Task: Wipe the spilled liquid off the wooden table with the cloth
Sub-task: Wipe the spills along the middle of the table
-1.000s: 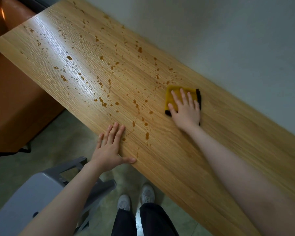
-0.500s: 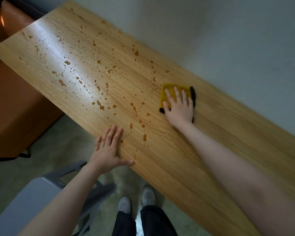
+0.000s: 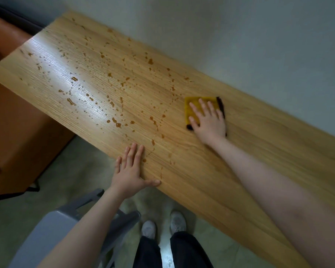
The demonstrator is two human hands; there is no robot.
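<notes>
closest in, the person's grey shoes [image 3: 163, 225] stand on the pale floor [image 3: 46, 182] below dark trousers [image 3: 172, 252], with a grey plastic stool [image 3: 52, 229] just to their left. a little further up, the left hand [image 3: 131, 172] lies flat on the near edge of the wooden table [image 3: 201, 180], fingers straight and close together, thumb stretched out along the edge, holding nothing. beyond it the right hand [image 3: 209, 120] presses down with spread, straight fingers on the cloth [image 3: 193, 107], a yellow folded square with a dark border showing at its right side and lower left corner; it sits flat on the tabletop toward the wall side. left of the cloth and spreading away to the table's far end are the brown drops of spilled liquid [image 3: 116, 122], scattered in small beads and streaks, some near the left hand's fingertips. an orange-brown piece of furniture [image 3: 17, 132] stands off the table's left side, and the pale wall [image 3: 240, 35] runs along its far edge
</notes>
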